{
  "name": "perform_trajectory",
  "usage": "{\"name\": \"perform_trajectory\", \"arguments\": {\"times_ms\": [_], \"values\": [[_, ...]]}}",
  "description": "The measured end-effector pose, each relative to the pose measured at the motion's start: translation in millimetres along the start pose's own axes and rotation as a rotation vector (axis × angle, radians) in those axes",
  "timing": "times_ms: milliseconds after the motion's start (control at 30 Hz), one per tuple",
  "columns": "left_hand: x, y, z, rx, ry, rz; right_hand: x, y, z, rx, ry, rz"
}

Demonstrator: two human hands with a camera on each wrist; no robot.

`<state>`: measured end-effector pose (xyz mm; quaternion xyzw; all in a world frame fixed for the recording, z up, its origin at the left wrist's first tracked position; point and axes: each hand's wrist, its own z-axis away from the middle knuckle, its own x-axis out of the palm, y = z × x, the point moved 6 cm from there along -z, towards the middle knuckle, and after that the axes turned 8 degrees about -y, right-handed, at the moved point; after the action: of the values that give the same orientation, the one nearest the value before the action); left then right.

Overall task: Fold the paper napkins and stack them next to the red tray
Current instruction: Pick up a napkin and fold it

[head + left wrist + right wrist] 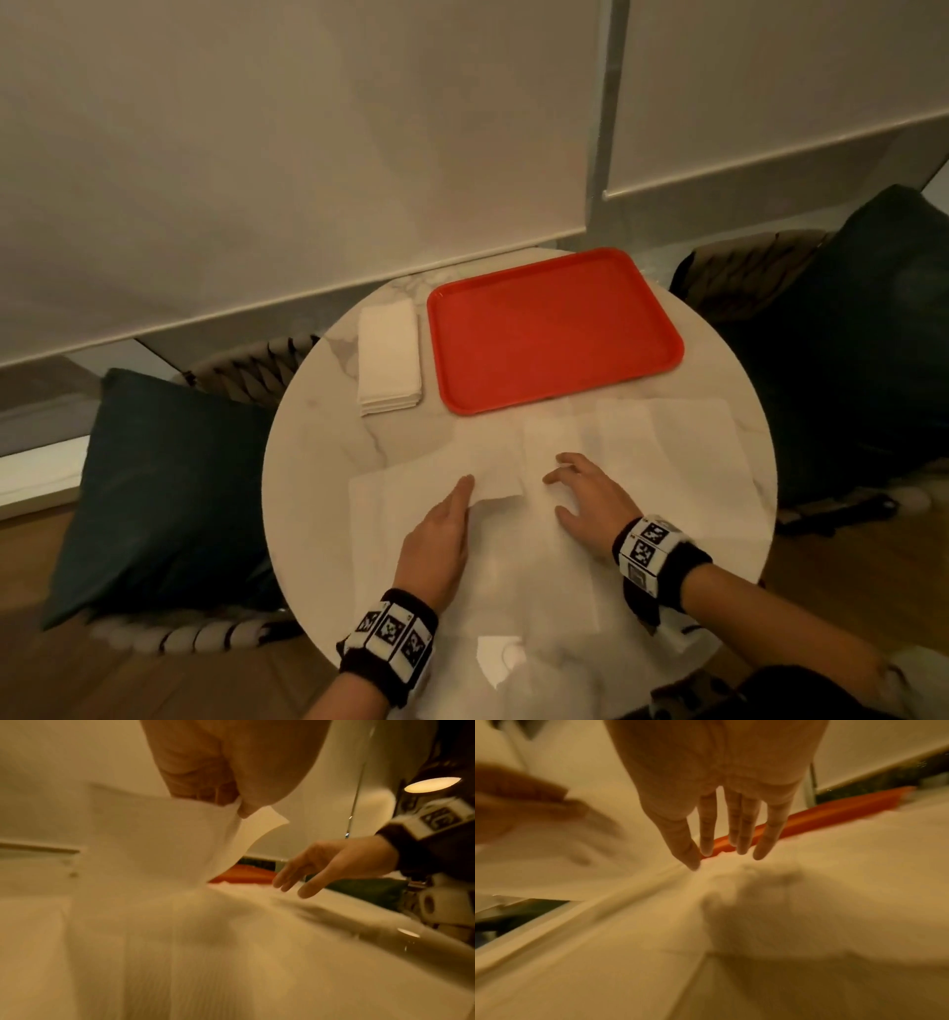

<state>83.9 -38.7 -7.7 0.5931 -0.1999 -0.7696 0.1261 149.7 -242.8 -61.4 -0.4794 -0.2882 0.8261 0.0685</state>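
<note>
While left hand [231, 780] pinches napkin [164, 833], right hand [721, 787] spreads.

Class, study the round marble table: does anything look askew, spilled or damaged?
Nothing is spilled or visibly damaged. The folded white napkin stack sits neatly beside the red plastic tray. Only the unfolded paper napkins overlap loosely; the left hand pinches one's corner.

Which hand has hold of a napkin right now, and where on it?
The left hand pinches the napkin at its lifted corner. The right hand holds nothing, its fingers spread.
</note>
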Motion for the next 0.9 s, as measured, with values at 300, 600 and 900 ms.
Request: {"name": "perform_trajectory", "arguments": {"times_ms": [300,600,900], "values": [[-110.3,-12.7,38.4,-0.058,0.646,0.579,9.1,-65.4,-18.5,-0.098,-0.236,-0.628],[-101.3,-48.3,51.5,-0.185,0.732,1.15,12.8,-141.8,-36.0,-0.105,-0.383,-1.176],[-90.4,-111.7,38.4,-0.349,0.606,1.248,4.6,-119.3,-56.8,0.03,-0.194,-1.181]]}}
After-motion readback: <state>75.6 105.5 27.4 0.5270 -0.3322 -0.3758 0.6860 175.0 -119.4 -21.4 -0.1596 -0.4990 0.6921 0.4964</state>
